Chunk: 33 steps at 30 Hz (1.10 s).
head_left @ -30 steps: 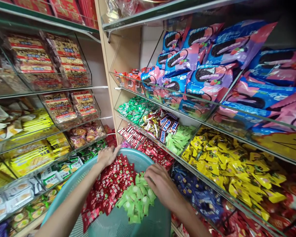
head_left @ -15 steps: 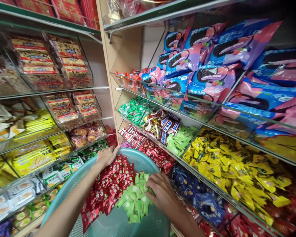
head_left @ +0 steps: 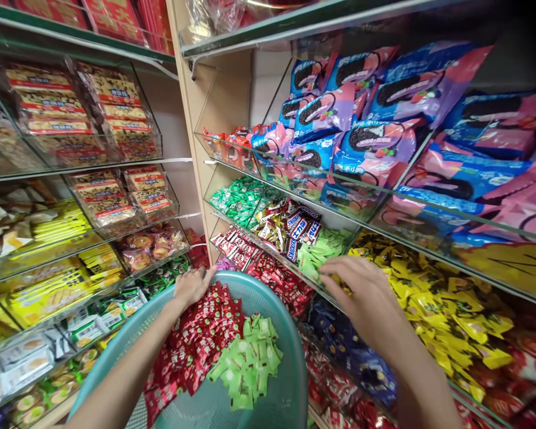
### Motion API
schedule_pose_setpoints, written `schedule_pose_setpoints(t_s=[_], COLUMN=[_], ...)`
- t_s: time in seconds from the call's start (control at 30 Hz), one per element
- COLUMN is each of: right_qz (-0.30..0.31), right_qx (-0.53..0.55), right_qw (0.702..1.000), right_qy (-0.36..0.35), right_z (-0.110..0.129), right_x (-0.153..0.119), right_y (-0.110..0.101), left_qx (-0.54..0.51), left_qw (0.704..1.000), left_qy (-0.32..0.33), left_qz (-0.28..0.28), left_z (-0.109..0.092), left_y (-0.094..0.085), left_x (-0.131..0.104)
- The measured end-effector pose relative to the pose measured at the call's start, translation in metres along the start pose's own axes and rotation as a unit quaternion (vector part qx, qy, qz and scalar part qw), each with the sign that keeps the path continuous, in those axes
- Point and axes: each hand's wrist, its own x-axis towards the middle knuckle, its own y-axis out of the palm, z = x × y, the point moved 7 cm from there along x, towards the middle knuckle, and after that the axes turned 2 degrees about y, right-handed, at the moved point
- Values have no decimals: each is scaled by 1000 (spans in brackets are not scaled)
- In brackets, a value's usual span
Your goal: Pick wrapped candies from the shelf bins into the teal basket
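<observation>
A large teal plastic basket [head_left: 290, 333] with perforated sides stands below me. My left hand [head_left: 193, 288] grips its far left rim, thumb lying along the edge. Inside, red candy packets [head_left: 196, 339] are heaped on the left, and small light-green candy packets [head_left: 250, 360] form a pile beside them. Over the shelf edge to the right, my right hand [head_left: 366, 295] hovers with fingers loosely bent and apart, nothing visible in them. Its fingertips are close to a shelf compartment of the same light-green packets [head_left: 319, 253]; whether they touch any I cannot tell.
Yellow candy packets [head_left: 451, 310] fill the compartment right of my right hand. Snickers bars [head_left: 301, 229] lie behind the green ones. Blue packets [head_left: 348, 345] sit on the tier below. Glass shelf fronts and dividers run along both sides. Blue-and-pink cookie bags [head_left: 375, 143] are stacked above.
My right hand has lifted away from the green packets in the basket and moved right and up to the shelf. My left hand stays on the rim. The view has shifted slightly.
</observation>
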Motion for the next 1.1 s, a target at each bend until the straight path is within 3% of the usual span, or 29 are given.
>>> schedule_pose_setpoints(t_s=[0.17, 0.3, 0.47, 0.83, 1.1], right_qz=[-63, -34, 2, -50, -76], right_qx=[-117, -198, -274, -250, -186], right_qw=[991, 980, 961, 967, 979], right_qy=[-15, 4, 41, 11, 24], right_z=[-8, -6, -5, -14, -2], right_x=[23, 31, 36, 35, 36], right_y=[0, 14, 16, 19, 0], left_qx=[0, -5, -18, -17, -16], left_qw=[1000, 1000, 1000, 1000, 1000], left_qy=[-5, -3, -3, -1, -7], left_qz=[5, 8, 14, 1, 4], left_z=[-1, -1, 0, 2, 1], left_y=[-1, -1, 2, 5, 0], left_x=[-1, -1, -1, 0, -1])
